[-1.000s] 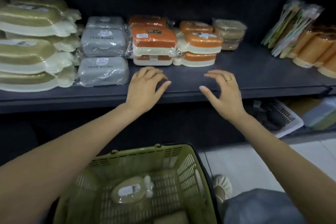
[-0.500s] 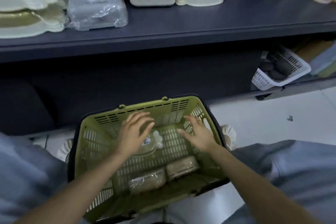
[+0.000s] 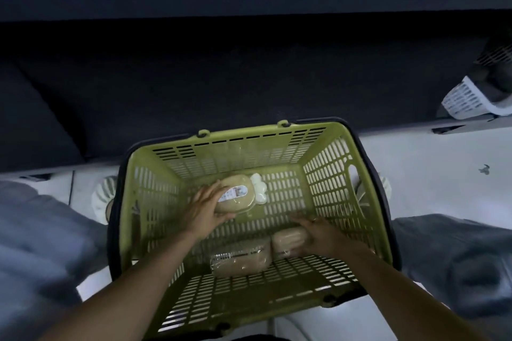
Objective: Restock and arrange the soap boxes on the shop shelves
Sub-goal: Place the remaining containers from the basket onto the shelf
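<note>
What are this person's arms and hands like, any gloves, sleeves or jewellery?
Both forearms are bare, with no sleeves showing and no gloves. The left hand shows no jewellery. The right hand appears to wear a thin ring on one of its fingers, though blur makes it hard to be sure.

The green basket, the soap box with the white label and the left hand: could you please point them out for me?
green basket (image 3: 249,134), head view, far rim.
soap box with the white label (image 3: 235,198), head view, its lid.
left hand (image 3: 206,209), head view, back of the hand.
</note>
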